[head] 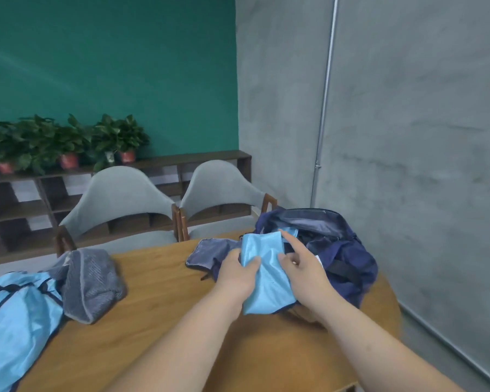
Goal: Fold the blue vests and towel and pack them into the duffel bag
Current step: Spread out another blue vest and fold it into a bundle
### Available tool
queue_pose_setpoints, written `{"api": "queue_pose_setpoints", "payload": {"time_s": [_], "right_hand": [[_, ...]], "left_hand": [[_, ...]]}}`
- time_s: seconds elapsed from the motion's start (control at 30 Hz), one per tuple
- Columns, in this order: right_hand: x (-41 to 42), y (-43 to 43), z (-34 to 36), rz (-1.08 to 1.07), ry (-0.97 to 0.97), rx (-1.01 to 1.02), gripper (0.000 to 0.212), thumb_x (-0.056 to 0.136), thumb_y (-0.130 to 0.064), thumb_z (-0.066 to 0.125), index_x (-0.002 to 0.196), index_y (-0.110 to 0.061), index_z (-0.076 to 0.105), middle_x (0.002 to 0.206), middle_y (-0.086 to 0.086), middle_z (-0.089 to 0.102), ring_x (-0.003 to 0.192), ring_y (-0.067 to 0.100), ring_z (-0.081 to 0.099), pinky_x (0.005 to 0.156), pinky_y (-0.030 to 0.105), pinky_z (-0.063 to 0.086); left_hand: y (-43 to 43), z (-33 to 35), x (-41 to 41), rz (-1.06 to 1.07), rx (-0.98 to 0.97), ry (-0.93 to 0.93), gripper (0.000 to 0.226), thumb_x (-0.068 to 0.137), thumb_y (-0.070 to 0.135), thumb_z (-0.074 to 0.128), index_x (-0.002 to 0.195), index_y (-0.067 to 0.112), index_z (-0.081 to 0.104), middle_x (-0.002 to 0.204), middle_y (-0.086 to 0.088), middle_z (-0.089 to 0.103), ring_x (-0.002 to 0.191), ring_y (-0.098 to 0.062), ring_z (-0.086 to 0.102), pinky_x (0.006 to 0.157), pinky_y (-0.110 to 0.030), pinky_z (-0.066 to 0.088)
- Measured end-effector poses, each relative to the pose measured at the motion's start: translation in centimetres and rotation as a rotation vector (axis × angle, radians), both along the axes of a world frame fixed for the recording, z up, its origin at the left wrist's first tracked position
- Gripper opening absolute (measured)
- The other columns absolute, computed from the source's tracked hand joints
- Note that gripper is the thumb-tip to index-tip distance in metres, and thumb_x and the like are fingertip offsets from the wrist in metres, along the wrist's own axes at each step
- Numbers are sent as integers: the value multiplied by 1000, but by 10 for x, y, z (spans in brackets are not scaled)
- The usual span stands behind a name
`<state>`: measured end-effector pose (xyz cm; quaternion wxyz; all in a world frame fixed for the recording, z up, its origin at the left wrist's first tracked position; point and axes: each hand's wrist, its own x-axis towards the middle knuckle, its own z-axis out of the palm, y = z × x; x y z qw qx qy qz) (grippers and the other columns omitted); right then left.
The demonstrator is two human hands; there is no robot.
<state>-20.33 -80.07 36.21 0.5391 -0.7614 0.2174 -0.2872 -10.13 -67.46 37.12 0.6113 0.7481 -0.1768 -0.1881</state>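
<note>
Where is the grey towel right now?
In the head view, the grey towel lies bunched on the left side of the wooden table, touching the unfolded blue vest at its left, far from the duffel bag on the right.

**Folded vest held at the bag's mouth**

I see both hands holding a folded blue vest [266, 275] over the open navy duffel bag [343, 250], which sits at the far right of the worktop [164, 292]. The left hand [235, 274] pinches the vest's left edge, thumb on top. The right hand [306, 271] grips the right edge, index finger stretched toward the bag. At the left lie an unfolded blue vest [14, 315] and, touching it, a grey towel [92, 281].
</note>
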Motion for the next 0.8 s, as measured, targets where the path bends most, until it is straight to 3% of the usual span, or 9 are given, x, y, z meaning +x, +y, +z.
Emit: {"api": "queue_pose_setpoints", "payload": {"time_s": [0.07,0.17,0.27,0.37,0.47,0.57,0.67,0.77,0.8], "right_hand": [[2,-27,7,-47,33,-30,42,104,-27,59,137,-52,55,89,13,65,73,16,58,76,46,57],[3,-72,20,-131,14,31,42,104,-19,60,137,-44,61,89,20,67,73,27,61,75,49,58],[1,-112,34,-169,-6,120,37,103,-12,62,128,-38,66,107,26,73,91,41,73,87,55,61],[-1,-141,46,-168,26,117,36,103,-5,59,124,-33,66,107,24,74,83,31,71,82,46,61],[7,-167,48,-171,94,76,35,104,-7,58,132,-27,66,99,25,74,77,28,68,75,42,59],[16,-183,51,-180,90,85,33,104,-7,58,131,-26,65,95,20,73,77,26,68,73,39,60],[31,-190,42,-221,68,186,31,103,-3,57,124,-24,65,101,12,74,80,26,71,71,36,61],[47,-194,12,-232,279,116,33,99,-2,58,128,-15,65,112,18,74,91,31,72,87,50,62],[52,-195,4,-227,392,21,40,98,-4,57,136,-14,61,118,16,72,100,31,72,93,46,60]], "left_hand": [[-22,6,0,-18,0,-57,21,104,34,61,123,26,58,112,5,68,98,-15,67,91,-41,59],[-57,10,2,-96,38,-179,20,106,38,52,123,28,58,115,6,67,99,-11,64,91,-38,56],[-91,5,3,-235,122,-301,28,108,34,42,126,25,62,119,1,69,104,-19,65,94,-41,54],[-116,-4,7,-400,244,-432,34,109,26,36,137,27,56,126,1,67,107,-23,63,90,-38,50],[-130,-18,9,-557,539,-695,46,104,23,43,150,23,45,137,-11,60,124,-34,55,105,-44,45],[-133,-32,5,-600,769,-1075,32,100,24,51,131,18,57,124,-8,61,120,-33,51,105,-43,39],[-134,-42,-2,-639,612,-1272,20,96,13,50,112,19,61,102,-6,62,98,-33,56,88,-39,40],[-134,-47,-8,-727,431,-1304,29,96,10,50,123,18,59,99,-6,59,90,-34,58,76,-41,45],[-133,-48,-9,-744,416,-1308,31,98,12,49,127,17,59,103,-6,61,94,-34,59,79,-42,49]]}}
